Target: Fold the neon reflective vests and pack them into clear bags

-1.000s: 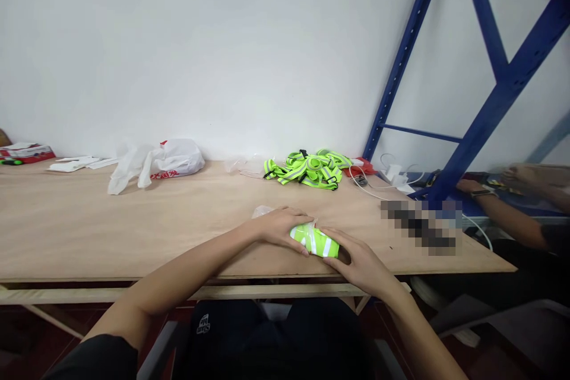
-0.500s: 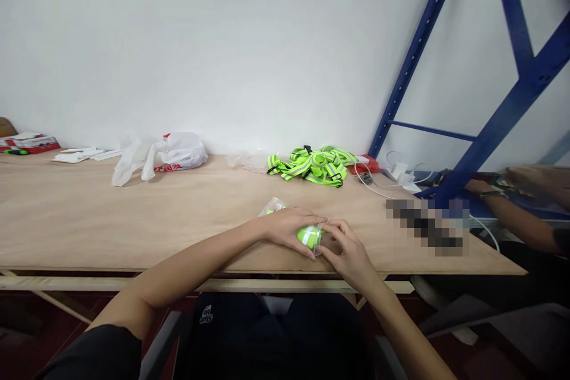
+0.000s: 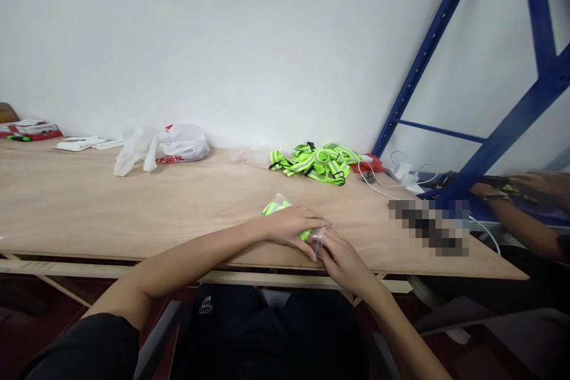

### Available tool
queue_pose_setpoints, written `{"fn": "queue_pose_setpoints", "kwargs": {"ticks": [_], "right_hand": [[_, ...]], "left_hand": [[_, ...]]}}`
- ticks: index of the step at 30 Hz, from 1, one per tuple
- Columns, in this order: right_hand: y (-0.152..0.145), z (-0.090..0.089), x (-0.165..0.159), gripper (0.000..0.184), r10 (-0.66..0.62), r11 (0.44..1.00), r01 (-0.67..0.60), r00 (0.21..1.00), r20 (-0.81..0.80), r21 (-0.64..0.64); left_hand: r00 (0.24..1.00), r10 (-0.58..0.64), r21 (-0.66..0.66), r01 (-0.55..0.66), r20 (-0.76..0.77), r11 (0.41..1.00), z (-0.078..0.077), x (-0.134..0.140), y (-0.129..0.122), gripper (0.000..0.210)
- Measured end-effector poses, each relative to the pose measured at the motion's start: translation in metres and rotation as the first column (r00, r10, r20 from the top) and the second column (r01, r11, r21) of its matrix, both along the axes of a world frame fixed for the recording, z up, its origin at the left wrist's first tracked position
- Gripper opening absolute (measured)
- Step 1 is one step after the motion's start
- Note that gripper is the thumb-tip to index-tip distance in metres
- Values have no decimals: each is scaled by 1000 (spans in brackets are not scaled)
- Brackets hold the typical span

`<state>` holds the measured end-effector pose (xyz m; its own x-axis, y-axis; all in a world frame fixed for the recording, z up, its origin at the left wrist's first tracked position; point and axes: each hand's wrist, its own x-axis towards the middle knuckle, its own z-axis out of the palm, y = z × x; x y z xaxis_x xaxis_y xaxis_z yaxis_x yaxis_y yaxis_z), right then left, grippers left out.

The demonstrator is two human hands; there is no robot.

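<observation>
Head view: green-and-silver striped cloth (image 3: 276, 207) has been tucked deeper into clear plastic bag (image 3: 317, 242), gripped by left hand (image 3: 291, 227), right hand's (image 3: 345, 254) grip hidden.

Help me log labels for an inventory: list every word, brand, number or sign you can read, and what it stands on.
"Siam ble" (probably; small and upside down), on the dark clothing over the lap.
Red Chinese characters, too creased and blurred to quote surely, on the white plastic bag.
Print on the red-and-white box: too small to read.
Clear bag: no readable text.
</observation>
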<state>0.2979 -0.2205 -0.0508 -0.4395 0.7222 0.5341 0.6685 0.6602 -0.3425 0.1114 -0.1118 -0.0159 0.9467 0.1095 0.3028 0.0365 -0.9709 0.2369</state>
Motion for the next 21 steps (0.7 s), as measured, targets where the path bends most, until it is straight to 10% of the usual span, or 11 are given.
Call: {"fn": "queue_pose_setpoints", "kwargs": {"ticks": [13,21], "right_hand": [[-6,5,-4,28,-35,997,41,994,102,-59],[-6,18,12,22,-97,993,84,980,-176,-80]], "left_hand": [[998,19,61,-15,-62,998,2,-4,-6,87],[989,99,310,-60,-110,949,-2,1,-11,82]]}}
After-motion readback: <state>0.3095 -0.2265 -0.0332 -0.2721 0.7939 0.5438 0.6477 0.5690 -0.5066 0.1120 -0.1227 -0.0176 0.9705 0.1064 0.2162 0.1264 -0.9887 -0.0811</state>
